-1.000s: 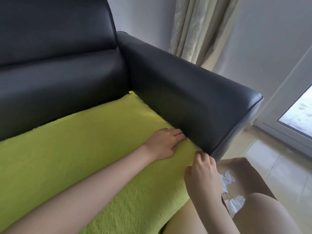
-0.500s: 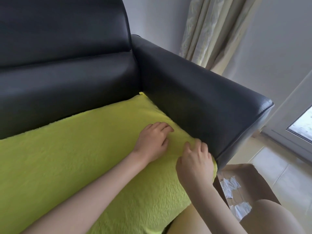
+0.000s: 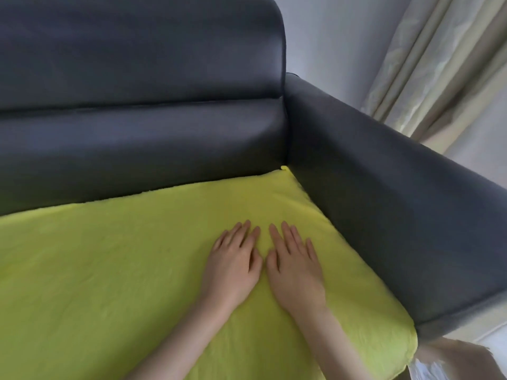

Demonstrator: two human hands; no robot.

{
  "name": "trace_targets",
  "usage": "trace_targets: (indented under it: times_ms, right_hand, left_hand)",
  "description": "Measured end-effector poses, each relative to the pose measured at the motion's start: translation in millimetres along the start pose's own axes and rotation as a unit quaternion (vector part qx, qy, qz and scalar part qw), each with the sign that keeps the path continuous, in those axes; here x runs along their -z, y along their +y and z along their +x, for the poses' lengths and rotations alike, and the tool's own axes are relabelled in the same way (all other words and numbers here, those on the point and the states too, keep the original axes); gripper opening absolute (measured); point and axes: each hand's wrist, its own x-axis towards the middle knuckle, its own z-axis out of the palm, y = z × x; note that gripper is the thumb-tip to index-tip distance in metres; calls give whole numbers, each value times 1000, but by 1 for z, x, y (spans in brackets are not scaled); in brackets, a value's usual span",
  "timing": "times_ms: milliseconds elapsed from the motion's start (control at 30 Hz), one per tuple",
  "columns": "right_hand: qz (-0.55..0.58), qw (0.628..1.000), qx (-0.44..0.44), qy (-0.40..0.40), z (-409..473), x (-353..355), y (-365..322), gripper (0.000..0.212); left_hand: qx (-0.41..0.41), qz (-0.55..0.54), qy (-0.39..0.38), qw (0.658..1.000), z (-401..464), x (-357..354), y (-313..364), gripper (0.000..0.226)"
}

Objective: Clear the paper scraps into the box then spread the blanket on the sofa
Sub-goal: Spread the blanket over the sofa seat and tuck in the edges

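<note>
Blanket, yellow-green and fuzzy, lies flat over the seat of the dark sofa, far edge along the base of the backrest, right edge up against the armrest, near-right corner hanging a little past the seat front. Step in hand looks like the final smoothing. To do it well: keep both palms flat, sweep outward from the middle toward the armrest and the back crease, press lightly so the pile does not bunch, and check the far corner by the backrest, which pokes up slightly. Left hand and right hand sit side by side, palms down on the blanket, thumbs nearly touching, fingers straight and slightly spread, pointing toward the backrest. Neither hand grasps anything; both only rest or press on the fabric, fully released. Box shows at the bottom right on the floor beside the sofa, blurred, with something white inside, likely paper scraps, so the clearing part looks done. Curtain hangs behind the armrest.
</note>
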Motion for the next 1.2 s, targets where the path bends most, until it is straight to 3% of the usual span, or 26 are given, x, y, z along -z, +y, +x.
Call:
trace_targets:
  times_ms: [367, 600, 967, 1100, 1200]
  right_hand:
    - [21, 1000, 10, 20, 0, -4, 2, 72]
    - [20, 999, -5, 50, -1, -16, 2, 58]
    - [-31, 989, -21, -140, 20, 39, -9, 56]
    - [-113, 960, 39, -254, 29, 83, -15, 60]
    - [-173, 942, 74, -279, 27, 121, -23, 66]
  left_hand:
    - [26, -10, 4, 1000, 4, -3, -1, 53]
    - [53, -7, -34, 998, -1, -2, 5, 50]
    - [65, -29, -163, 984, 10, 27, 12, 54]
    - [84, -13, -233, 969, 2, 54, 21, 55]
    - [115, 6, -254, 960, -19, 101, 14, 57]
